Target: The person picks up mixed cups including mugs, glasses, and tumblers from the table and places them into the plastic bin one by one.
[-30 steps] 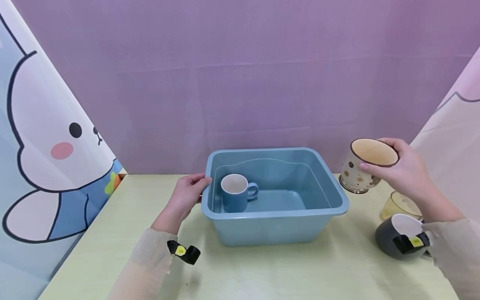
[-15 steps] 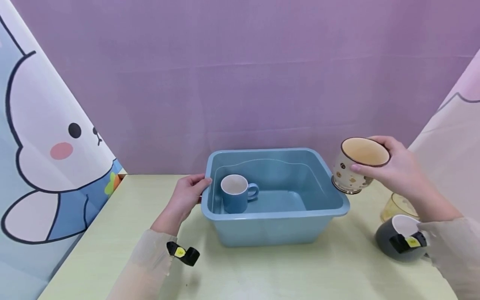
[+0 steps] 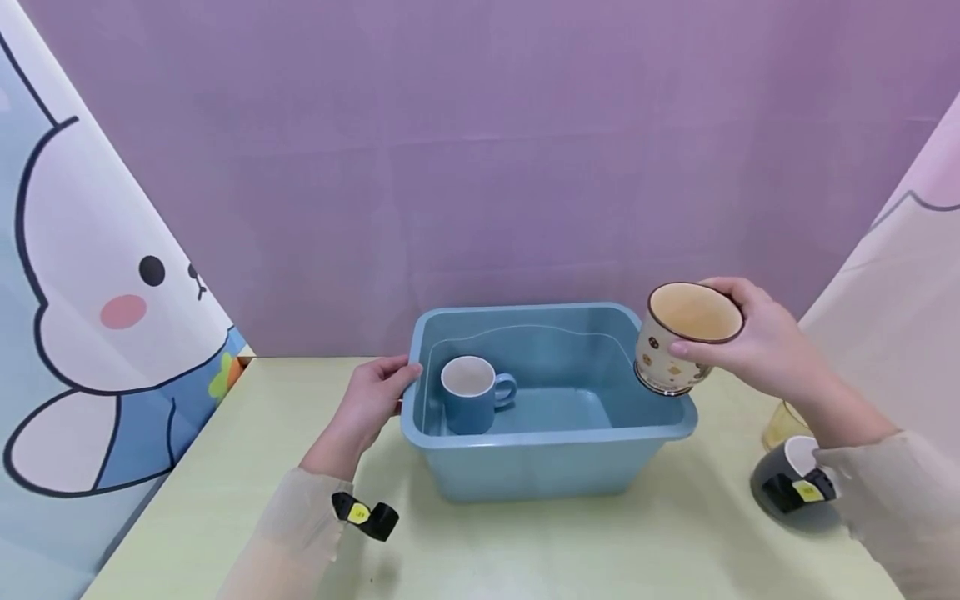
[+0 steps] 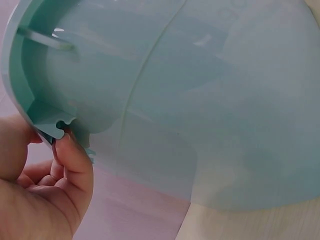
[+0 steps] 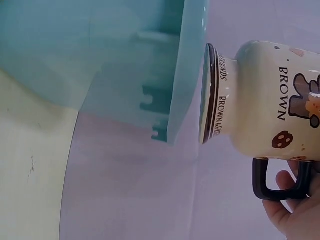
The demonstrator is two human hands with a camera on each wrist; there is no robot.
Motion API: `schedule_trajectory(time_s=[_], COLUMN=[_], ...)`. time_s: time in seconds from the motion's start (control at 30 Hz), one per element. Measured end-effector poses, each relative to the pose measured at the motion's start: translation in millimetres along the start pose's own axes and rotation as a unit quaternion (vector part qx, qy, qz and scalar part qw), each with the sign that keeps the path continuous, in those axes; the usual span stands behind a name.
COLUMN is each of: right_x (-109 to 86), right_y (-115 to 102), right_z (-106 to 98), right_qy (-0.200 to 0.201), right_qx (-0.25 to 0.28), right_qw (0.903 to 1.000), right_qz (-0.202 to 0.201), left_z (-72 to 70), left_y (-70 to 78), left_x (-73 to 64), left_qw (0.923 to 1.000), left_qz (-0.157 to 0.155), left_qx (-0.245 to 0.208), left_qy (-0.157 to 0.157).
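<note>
My left hand pinches the left rim of a blue plastic basin, thumb on top; the left wrist view shows fingers curled under the rim. Inside, toward the left, a blue mug with a white interior stands upright, its handle to the right. My right hand grips a cream mug with a brown rim and printed pictures, slightly tilted above the basin's right rim. In the right wrist view its dark handle lies by the fingers, and the base is just beyond the basin's edge.
On the table, at right, a dark grey mug stands partly behind the right wrist's strap and sleeve. Behind it a yellowish transparent cup is mostly hidden by the forearm. A purple curtain hangs behind the basin.
My right hand has carried the cream mug leftward, from beside the basin to over its right rim. The left hand has kept its grip on the rim, and the basin stays put.
</note>
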State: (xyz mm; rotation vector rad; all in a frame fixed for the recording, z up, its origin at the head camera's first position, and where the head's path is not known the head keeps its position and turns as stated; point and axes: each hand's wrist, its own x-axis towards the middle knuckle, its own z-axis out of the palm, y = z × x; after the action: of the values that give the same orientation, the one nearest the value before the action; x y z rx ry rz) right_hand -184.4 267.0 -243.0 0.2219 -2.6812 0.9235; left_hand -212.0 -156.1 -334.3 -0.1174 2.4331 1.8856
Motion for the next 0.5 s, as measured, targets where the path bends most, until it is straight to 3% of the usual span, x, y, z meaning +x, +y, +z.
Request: schedule_trajectory(time_s=[0.5], right_x=[7.7], right_y=[-13], right_z=[19], right_qy=[-0.026], right_qx=[-0.004], right_qw=[0.9984], right_qz=[-0.05], left_z=[0.0], left_y=[-0.6], left_x=[-0.8], left_qw=[0.9999], left_qz=[0.004], left_qx=[0.011], left_qy=[0.003])
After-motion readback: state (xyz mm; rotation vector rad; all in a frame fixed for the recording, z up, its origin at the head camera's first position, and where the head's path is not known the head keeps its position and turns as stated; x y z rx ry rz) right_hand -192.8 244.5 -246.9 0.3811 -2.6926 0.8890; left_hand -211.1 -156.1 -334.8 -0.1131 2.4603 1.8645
